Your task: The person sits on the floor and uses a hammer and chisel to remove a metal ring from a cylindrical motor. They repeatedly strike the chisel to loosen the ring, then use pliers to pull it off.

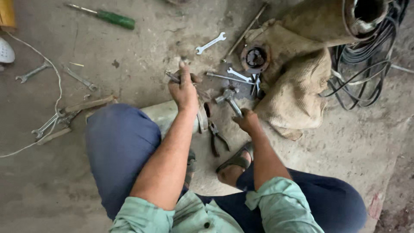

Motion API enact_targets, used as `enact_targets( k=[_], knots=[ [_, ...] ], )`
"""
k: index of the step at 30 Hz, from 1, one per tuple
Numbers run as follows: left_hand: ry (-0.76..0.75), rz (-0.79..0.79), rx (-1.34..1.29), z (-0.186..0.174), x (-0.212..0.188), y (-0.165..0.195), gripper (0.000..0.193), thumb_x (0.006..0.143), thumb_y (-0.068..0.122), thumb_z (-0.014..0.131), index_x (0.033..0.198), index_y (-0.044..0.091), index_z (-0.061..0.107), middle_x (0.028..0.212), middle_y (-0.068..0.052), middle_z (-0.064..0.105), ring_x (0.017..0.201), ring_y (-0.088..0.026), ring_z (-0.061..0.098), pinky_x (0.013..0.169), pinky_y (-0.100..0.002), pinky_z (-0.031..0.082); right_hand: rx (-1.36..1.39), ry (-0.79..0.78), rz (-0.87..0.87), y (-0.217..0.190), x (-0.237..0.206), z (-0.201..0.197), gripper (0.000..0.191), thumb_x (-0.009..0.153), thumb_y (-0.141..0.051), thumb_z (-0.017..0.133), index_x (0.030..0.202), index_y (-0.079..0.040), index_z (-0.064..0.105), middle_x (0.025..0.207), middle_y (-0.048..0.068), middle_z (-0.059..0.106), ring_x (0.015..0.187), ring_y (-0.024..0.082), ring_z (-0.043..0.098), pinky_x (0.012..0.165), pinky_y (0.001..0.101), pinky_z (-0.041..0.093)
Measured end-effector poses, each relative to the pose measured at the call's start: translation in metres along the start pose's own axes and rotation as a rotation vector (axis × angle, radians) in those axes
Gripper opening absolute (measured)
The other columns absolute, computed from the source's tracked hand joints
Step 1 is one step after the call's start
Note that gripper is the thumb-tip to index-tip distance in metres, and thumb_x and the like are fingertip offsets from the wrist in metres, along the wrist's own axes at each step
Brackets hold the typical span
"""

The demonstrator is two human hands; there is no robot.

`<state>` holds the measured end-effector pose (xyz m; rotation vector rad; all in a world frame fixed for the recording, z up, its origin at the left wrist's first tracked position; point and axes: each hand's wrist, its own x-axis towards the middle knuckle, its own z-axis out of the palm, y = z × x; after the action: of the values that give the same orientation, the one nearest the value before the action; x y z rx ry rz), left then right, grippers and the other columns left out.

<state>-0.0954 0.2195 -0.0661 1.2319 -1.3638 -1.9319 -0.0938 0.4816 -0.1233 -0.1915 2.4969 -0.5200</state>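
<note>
Head view: a metal rod is gripped in the closed left hand above a grey cylinder. A hammer is clasped by the right hand; pliers lie between.

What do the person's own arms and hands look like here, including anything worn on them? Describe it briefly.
Both forearms are bare. Pale green shirt sleeves are rolled up to about the elbows, bunched in loose folds. The left hand and right hand wear no gloves; no watch or ring shows on either.
</note>
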Motion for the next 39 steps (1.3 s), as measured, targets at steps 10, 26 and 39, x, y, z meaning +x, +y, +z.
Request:
enact_targets(
  k=[10, 26, 39],
  knots=[
    [-0.131, 0.118, 0.445, 0.003, -0.009, -0.02, 0.055, 0.1, 0.048, 0.066, 0.078, -0.002, 0.07, 0.078, -0.016, 0.073, 0.07, -0.028, 0.07, 0.068, -0.045, 0.052, 0.208, -0.433, 0.134, -0.088, 0.04, 0.021, 0.044, 0.096, -0.041, 0.045, 0.108, -0.003, 0.064, 0.099, 0.025, 0.072, 0.083, 0.041, 0.075, 0.073, 0.0517, 0.062],
    [-0.203, 0.149, 0.34, 0.0, -0.017, -0.015, 0.054, 0.108, 0.045, 0.059, 0.081, 0.0, 0.073, 0.073, -0.011, 0.073, 0.07, -0.022, 0.068, 0.069, -0.039, 0.051, 1.174, -0.489, 0.189, -0.101, -0.006, -0.011, 0.048, 0.095, -0.026, 0.068, 0.14, -0.011, 0.061, 0.122, 0.005, 0.069, 0.106, 0.019, 0.066, 0.086, 0.0406, 0.057],
    [-0.168, 0.246, 0.571, -0.01, -0.019, -0.041, 0.057, 0.1, 0.05, 0.066, 0.07, 0.002, 0.062, 0.064, -0.013, 0.066, 0.059, -0.023, 0.061, 0.059, -0.044, 0.046, -0.221, 0.374, 0.279, 0.01, 0.0, 0.008, 0.047, 0.069, -0.025, 0.076, 0.113, -0.013, 0.065, 0.117, 0.016, 0.06, 0.11, 0.04, 0.057, 0.086, 0.062, 0.045]
  ],
)
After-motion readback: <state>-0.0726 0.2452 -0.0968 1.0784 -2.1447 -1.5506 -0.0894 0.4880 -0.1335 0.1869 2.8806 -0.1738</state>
